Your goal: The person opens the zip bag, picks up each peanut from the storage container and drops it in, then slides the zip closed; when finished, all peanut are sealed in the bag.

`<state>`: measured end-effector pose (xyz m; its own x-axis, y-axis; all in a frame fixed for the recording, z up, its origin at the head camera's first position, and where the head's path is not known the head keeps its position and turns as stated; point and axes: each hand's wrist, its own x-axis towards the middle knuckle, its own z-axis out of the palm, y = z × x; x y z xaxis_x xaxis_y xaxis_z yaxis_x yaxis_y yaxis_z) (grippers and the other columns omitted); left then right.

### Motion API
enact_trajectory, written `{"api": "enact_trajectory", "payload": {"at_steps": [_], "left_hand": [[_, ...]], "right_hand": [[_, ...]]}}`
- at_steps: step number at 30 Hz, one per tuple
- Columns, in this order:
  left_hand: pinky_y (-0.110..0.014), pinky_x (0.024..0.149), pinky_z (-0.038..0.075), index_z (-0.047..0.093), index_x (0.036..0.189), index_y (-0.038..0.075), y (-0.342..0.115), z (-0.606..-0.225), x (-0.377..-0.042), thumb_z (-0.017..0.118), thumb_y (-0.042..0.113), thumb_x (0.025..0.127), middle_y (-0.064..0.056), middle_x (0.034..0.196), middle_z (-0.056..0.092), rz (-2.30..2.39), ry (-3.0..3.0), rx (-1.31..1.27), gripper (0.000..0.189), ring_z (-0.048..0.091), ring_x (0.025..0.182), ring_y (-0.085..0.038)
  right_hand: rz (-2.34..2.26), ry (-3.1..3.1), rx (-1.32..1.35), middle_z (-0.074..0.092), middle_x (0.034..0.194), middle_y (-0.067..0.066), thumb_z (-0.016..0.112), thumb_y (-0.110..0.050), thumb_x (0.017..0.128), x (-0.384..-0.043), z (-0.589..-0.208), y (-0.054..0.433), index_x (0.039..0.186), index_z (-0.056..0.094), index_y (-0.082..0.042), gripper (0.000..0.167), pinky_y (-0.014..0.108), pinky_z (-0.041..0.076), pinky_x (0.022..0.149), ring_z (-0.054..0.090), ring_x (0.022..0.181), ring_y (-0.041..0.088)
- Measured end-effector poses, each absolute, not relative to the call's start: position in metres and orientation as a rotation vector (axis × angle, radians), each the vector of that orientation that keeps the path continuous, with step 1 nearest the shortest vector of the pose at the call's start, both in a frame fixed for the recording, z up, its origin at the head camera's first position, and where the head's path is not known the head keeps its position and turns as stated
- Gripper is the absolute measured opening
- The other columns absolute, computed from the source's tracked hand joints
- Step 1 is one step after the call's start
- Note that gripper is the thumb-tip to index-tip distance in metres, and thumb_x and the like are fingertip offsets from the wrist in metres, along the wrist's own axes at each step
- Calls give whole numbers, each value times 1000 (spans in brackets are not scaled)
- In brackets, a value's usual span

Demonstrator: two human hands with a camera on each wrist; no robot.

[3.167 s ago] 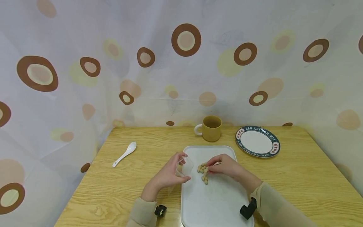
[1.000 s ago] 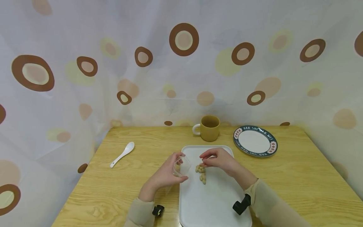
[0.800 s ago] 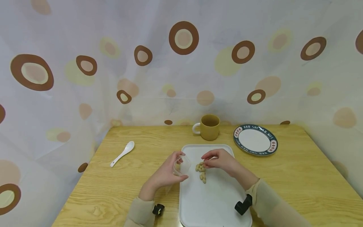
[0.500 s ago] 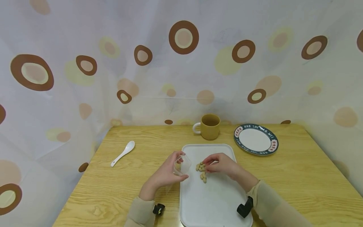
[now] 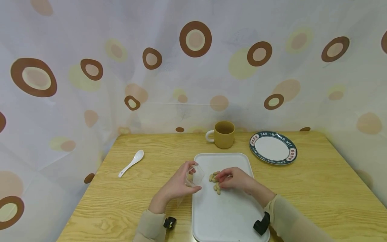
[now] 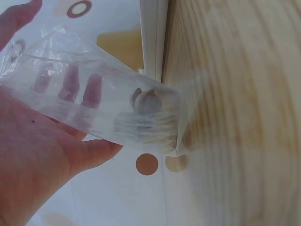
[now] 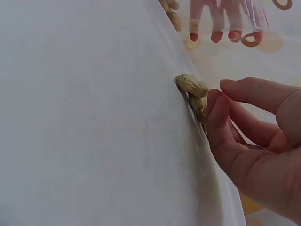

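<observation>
My left hand [image 5: 181, 183] holds a clear plastic zip bag [image 5: 198, 175] by its mouth, thumb and fingers spread around it. In the left wrist view, several peanuts [image 6: 146, 102] lie at the bottom of the bag [image 6: 113, 94]. On the white tray [image 5: 226, 218], a small pile of peanuts [image 5: 211, 177] sits just right of the bag's mouth. My right hand [image 5: 237, 179] is over the right side of this pile. The right wrist view has its thumb and finger tips close together against a peanut [image 7: 192, 85]; whether they pinch one is hidden.
Behind the tray stands a mustard mug [image 5: 224, 135] with a white handle. A plate [image 5: 273, 148] with a dark patterned rim lies at the right. At the left of the wooden table [image 5: 105, 201] is a white spoon [image 5: 131, 163]. A patterned curtain [image 5: 163, 84] hangs behind.
My right hand has lowered from above the pile toward the front and now reaches the peanuts. The left hand keeps the bag in nearly the same place.
</observation>
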<state>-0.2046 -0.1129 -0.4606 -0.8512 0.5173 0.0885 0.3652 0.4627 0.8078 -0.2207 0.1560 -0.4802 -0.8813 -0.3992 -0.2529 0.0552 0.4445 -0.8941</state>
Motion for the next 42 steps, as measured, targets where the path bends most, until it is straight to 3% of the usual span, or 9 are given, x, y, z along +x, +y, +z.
{"api": "enact_trajectory", "payload": {"at_steps": [22, 42], "left_hand": [[-45, 97, 46, 37, 139, 13, -113, -461, -205, 82, 22, 79, -12, 129, 51, 1346, 2520, 764, 75, 51, 120, -24], [-46, 99, 46, 37, 138, 14, -112, -461, -205, 82, 21, 79, -12, 130, 49, 1358, 2505, 753, 75, 50, 120, -25]], "right_hand": [[-1291, 2349, -330, 67, 86, 3, 75, -3, 82, -217, -483, 157, 96, 74, -3, 14, 27, 52, 71, 58, 77, 14], [-1290, 2365, -298, 69, 79, 1, 77, -8, 82, -216, -485, 155, 94, 73, -5, 13, 26, 52, 65, 59, 67, 11]]}}
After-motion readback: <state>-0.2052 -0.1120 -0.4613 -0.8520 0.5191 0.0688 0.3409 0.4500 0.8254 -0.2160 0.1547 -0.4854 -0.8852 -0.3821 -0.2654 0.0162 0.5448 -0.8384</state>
